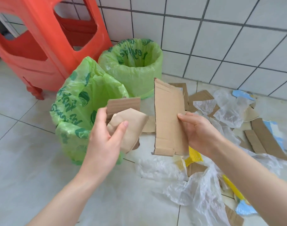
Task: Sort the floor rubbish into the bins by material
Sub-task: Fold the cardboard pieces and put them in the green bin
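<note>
My left hand (105, 136) grips a bunch of small brown cardboard scraps (129, 123), held just right of the near green-lined bin (71, 111). My right hand (198, 132) pinches a tall strip of cardboard (168, 118) upright by its right edge. A second green-lined bin (136, 69) stands behind, against the tiled wall. More cardboard pieces (261, 137) and clear plastic bags (203, 191) lie scattered on the floor at the right.
A red plastic stool (46, 39) stands at the back left beside the bins. Yellow packaging scraps (194, 156) and blue-white paper bits (244, 208) lie among the plastic. White tiled wall (221, 38) closes off the back.
</note>
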`<state>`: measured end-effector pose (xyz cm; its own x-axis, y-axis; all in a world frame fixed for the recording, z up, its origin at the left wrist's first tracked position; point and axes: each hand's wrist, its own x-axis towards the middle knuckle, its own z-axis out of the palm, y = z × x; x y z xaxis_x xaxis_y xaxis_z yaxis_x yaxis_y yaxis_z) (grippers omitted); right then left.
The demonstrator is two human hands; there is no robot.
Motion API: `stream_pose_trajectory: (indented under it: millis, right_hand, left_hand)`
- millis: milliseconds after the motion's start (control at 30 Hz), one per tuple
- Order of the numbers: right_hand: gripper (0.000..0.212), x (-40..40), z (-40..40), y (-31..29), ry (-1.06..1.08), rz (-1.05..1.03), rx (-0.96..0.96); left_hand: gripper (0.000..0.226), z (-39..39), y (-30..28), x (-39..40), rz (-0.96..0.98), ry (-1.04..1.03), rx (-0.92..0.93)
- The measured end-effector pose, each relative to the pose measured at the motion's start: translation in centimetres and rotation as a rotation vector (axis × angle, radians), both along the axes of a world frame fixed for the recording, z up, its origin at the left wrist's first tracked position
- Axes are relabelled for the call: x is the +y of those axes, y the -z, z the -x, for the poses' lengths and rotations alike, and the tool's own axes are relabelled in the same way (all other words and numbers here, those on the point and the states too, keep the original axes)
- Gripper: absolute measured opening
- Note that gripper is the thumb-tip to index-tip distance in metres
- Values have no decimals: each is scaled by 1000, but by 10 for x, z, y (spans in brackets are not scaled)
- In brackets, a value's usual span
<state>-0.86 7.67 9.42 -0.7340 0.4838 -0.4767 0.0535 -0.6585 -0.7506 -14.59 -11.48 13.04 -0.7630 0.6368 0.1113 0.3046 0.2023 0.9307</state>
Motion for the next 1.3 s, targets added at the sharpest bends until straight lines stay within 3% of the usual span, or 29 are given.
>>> stream_pose_trajectory:
  millis: [67, 200, 267, 400, 600, 700, 900, 1033, 1200, 1300]
  right_hand:
    - [14, -5, 13, -18, 16, -88, 22]
    - [19, -14, 59, -36, 112, -170, 52]
    - [12, -24, 86, -44, 185, -172, 61]
    - [19, -45, 134, -59, 290, -289, 102]
    - [20, -82, 182, -63, 383, -883, 43]
    - [17, -81, 198, -49, 394, -1052, 14]
    - [16, -67, 200, -13, 281, -1205, -177]
    - [22, -80, 208, -4, 69, -1330, -230]
    - [33, -105, 213, -2, -132, -1286, -147]
    - [36, -100, 213, 6, -264, -1284, -254]
  left_hand:
    - [23, 14, -10, -3, -67, -74, 4]
    - [21, 46, -22, -3, -182, -210, 7]
    - [19, 60, -27, -1, -209, -258, 59]
    - [19, 89, -28, 0, -223, -362, 152]
    - [27, 120, -15, 10, -76, -480, 323]
    - [31, 122, -3, 18, 25, -486, 358]
    - [29, 138, 20, 12, 161, -458, 397]
    - [28, 134, 30, 10, 281, -463, 407]
    - [31, 127, 39, 7, 221, -457, 287]
    - [31, 127, 39, 4, 235, -467, 357]
